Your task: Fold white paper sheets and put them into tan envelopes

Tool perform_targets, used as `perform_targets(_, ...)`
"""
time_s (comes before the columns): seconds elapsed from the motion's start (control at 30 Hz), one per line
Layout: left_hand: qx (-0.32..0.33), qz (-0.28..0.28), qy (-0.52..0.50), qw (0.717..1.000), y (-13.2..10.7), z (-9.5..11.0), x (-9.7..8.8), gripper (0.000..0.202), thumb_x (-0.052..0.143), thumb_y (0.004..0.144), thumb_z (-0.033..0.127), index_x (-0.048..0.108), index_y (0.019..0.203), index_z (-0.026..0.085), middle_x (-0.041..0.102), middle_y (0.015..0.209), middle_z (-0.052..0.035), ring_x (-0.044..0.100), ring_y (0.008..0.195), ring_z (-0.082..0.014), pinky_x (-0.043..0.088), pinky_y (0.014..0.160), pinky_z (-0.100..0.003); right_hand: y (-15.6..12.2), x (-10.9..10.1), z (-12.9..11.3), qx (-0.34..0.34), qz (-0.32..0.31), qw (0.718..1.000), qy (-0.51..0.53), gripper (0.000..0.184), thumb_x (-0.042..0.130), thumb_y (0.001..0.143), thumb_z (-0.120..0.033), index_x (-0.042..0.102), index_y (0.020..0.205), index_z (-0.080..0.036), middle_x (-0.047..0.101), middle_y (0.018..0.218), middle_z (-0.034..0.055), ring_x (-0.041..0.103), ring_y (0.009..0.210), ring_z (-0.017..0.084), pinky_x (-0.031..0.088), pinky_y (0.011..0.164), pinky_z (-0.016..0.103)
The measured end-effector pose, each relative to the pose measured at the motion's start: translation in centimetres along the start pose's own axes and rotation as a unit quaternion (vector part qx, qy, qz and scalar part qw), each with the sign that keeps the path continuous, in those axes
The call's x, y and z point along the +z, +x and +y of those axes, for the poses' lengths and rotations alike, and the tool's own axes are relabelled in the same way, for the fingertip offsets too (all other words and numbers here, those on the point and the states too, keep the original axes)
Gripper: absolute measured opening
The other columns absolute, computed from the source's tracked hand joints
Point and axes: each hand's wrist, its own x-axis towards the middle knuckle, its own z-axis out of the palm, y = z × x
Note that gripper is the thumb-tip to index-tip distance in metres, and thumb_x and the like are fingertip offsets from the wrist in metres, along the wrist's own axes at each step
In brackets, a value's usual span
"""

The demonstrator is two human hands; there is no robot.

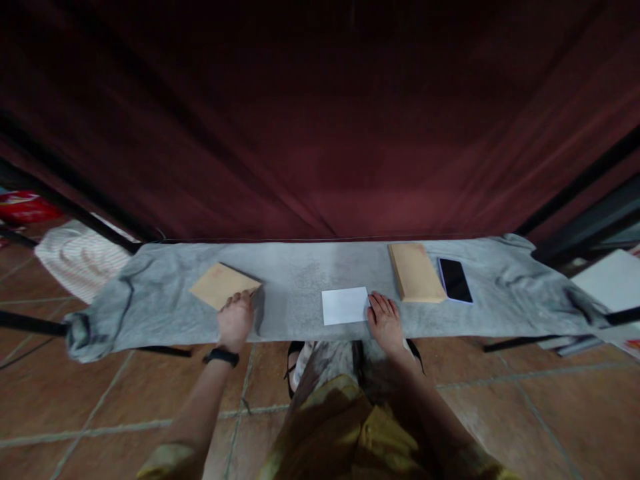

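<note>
My left hand (236, 319) is closed on the near right corner of a flat tan paper envelope (217, 283). The envelope lies at an angle on a grey cloth, its corner slightly raised under my fingers. A blank white sheet (345, 306) of small size lies flat at the middle of the cloth. My right hand (385, 321) rests beside it, fingers stretched out and touching its right edge. Farther right sits a thick stack of tan envelopes (416, 272), just beyond my right fingertips.
A phone (455, 280) with a dark screen lies right of the stack. The grey cloth (295, 280) covers a narrow table, rumpled at both ends. A dark red curtain (350, 167) hangs along its far edge. Black metal bars (575, 183) flank it. Below is a tiled floor (500, 413).
</note>
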Motion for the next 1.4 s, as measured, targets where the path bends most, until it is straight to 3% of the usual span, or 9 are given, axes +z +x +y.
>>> perform_targets(0.1, 0.071, 0.012, -0.011, 0.997, -0.6, 5.8, -0.9, 0.029, 0.040, 0.097, 0.023, 0.061, 0.117, 0.018, 0.069, 0.107, -0.0120, 0.066, 0.106, -0.0266, 0.052, 0.081, -0.033, -0.1, 0.0, 0.0, -0.002, 0.001, 1.000, -0.001, 0.045, 0.037, 0.102, -0.027, 0.059, 0.140, -0.016, 0.060, 0.145, 0.0116, 0.049, 0.137, 0.025, 0.031, 0.117, 0.047)
perform_targets(0.3, 0.130, -0.023, -0.126, 0.983, -2.5, 19.0, -2.6, 0.031, 0.037, 0.101, 0.022, 0.062, 0.119, 0.016, 0.074, 0.095, -0.0127, 0.072, 0.086, -0.0227, 0.051, 0.075, -0.031, 0.0, -0.2, -0.1, -0.002, -0.004, 1.000, -0.002, 0.045, 0.035, 0.104, -0.027, 0.059, 0.140, -0.014, 0.059, 0.146, 0.0121, 0.048, 0.138, 0.026, 0.031, 0.117, 0.046)
perform_targets(0.43, 0.198, -0.024, -0.152, 0.968, -2.4, 22.5, -1.9, 0.034, 0.038, 0.101, 0.019, 0.062, 0.124, 0.018, 0.072, 0.116, -0.0131, 0.069, 0.105, -0.0217, 0.051, 0.090, -0.031, 0.1, -0.5, 0.0, -0.005, -0.025, 1.000, -0.011, 0.045, 0.035, 0.105, -0.028, 0.059, 0.140, -0.012, 0.059, 0.146, 0.0124, 0.048, 0.138, 0.026, 0.028, 0.118, 0.045)
perform_targets(0.53, 0.236, -0.013, -0.139, 0.962, -0.9, 21.5, -0.9, 0.046, 0.034, 0.097, 0.008, 0.057, 0.136, 0.015, 0.056, 0.147, -0.0161, 0.050, 0.138, -0.0262, 0.037, 0.115, -0.042, 0.1, -0.4, 0.1, -0.002, -0.027, 1.000, -0.014, 0.045, 0.035, 0.105, -0.028, 0.058, 0.141, -0.013, 0.057, 0.148, 0.0117, 0.047, 0.139, 0.025, 0.028, 0.118, 0.044)
perform_targets(0.63, 0.252, -0.009, -0.066, 0.966, 1.6, 18.7, 0.2, 0.052, 0.029, 0.093, 0.003, 0.052, 0.141, 0.007, 0.046, 0.155, -0.0209, 0.034, 0.150, -0.0315, 0.021, 0.123, -0.055, 0.0, -0.1, 0.1, 0.001, -0.021, 1.000, -0.015, 0.046, 0.035, 0.104, -0.027, 0.057, 0.142, -0.014, 0.057, 0.149, 0.0112, 0.047, 0.139, 0.025, 0.028, 0.118, 0.044)
perform_targets(0.83, 0.262, -0.033, -0.025, 0.964, 4.6, 14.1, 1.4, 0.053, 0.030, 0.090, 0.000, 0.054, 0.137, 0.007, 0.061, 0.138, -0.0194, 0.045, 0.143, -0.0308, 0.013, 0.123, -0.061, -0.1, 0.0, 0.0, -0.003, -0.005, 1.000, -0.022, 0.046, 0.036, 0.103, -0.025, 0.057, 0.142, -0.013, 0.058, 0.147, 0.0128, 0.048, 0.138, 0.026, 0.028, 0.118, 0.045)
perform_targets(1.03, 0.284, -0.063, -0.020, 0.956, 5.3, 13.3, 1.2, 0.046, 0.045, 0.098, 0.031, 0.053, 0.138, 0.010, 0.058, 0.137, -0.0219, 0.051, 0.131, -0.0374, 0.013, 0.119, -0.068, -0.1, -0.2, -0.2, -0.018, 0.003, 0.999, -0.030, 0.044, 0.036, 0.103, -0.024, 0.058, 0.139, -0.011, 0.059, 0.145, 0.0140, 0.049, 0.136, 0.026, 0.027, 0.118, 0.045)
perform_targets(1.17, 0.299, -0.097, -0.025, 0.949, 6.1, 12.7, 0.4, 0.061, 0.055, 0.091, 0.055, 0.052, 0.137, 0.016, 0.055, 0.140, -0.0186, 0.051, 0.130, -0.0351, 0.024, 0.116, -0.059, -0.1, -0.1, -0.3, -0.013, 0.002, 0.999, -0.033, 0.044, 0.036, 0.103, -0.022, 0.057, 0.140, -0.012, 0.059, 0.145, 0.0139, 0.048, 0.138, 0.025, 0.027, 0.119, 0.045)
perform_targets(1.4, 0.297, -0.142, -0.027, 0.944, 6.9, 12.1, -1.1, 0.076, 0.072, 0.073, 0.065, 0.056, 0.131, 0.019, 0.057, 0.138, -0.0158, 0.052, 0.129, -0.0337, 0.031, 0.113, -0.053, -0.3, 0.2, 0.0, -0.020, 0.003, 0.999, -0.035, 0.045, 0.035, 0.104, -0.023, 0.056, 0.142, -0.013, 0.058, 0.147, 0.0136, 0.048, 0.138, 0.025, 0.028, 0.118, 0.046)
